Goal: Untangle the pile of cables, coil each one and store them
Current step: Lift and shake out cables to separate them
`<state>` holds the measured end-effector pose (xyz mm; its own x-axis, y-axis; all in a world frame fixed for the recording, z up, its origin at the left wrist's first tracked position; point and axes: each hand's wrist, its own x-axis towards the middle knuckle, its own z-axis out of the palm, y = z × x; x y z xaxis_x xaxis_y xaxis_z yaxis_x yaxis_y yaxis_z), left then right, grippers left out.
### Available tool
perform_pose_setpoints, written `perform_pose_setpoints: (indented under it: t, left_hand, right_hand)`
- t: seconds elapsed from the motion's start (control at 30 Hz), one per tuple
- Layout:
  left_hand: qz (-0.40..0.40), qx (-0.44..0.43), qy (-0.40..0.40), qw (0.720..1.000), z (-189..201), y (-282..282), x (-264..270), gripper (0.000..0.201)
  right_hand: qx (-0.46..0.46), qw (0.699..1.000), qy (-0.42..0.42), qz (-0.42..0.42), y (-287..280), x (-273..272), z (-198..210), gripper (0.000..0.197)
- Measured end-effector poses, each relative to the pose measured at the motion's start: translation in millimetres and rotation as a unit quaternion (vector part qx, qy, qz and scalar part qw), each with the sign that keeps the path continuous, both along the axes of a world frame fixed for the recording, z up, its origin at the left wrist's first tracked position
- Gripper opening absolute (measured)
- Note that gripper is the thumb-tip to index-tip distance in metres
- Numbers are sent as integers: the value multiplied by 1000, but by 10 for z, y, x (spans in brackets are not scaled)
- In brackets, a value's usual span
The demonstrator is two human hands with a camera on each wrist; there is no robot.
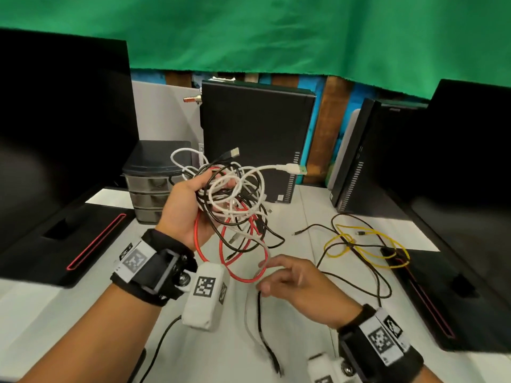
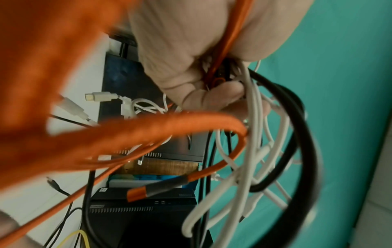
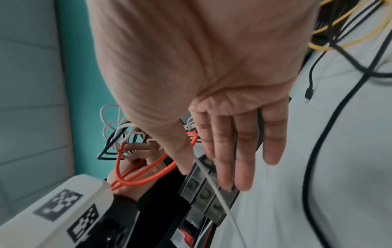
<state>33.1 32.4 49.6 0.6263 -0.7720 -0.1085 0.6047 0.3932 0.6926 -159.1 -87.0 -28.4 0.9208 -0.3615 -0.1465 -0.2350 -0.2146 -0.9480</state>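
We're lifting tangle point(image 1: 235, 194), left hand point(image 1: 188, 208) fingers clamped round it; right hand point(image 1: 298, 280) fingers apart, teasing out white strand point(image 3: 214, 186) slowly

Almost no words to read. Black-and-white square code marks point(image 1: 204, 286) on the white box at the left wrist, more code marks point(image 1: 382, 339) on the right wrist band. Small logo point(image 2: 97, 206) on the black computer box point(image 2: 148, 198), maybe "Lenovo", too blurry to be sure.
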Motion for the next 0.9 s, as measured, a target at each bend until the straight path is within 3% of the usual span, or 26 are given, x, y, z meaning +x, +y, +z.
perform_pose_setpoints:
  t: [0.17,0.43,0.57,0.73,0.9]
  left_hand:
    - [9,-3,2,1000,-41,-23,14,35]
    - [-2,10,2,1000,-5,-76,-178,25]
    - [-16,18,-1,1000,-2,-95,-246,29]
    - [-20,37,-24,999,18,-83,-334,48]
    - [-21,27,-9,999,56,-48,-302,37]
  right_hand:
    - [-27,994,-60,-90,-111,-138,147,29]
    - [-53,975,-157,-149,-2,-159,250,17]
    - [-67,962,-191,-181,76,-104,245,20]
    - [-52,960,-215,-171,78,-139,312,21]
    - [-14,973,-204,-104,29,-145,320,17]
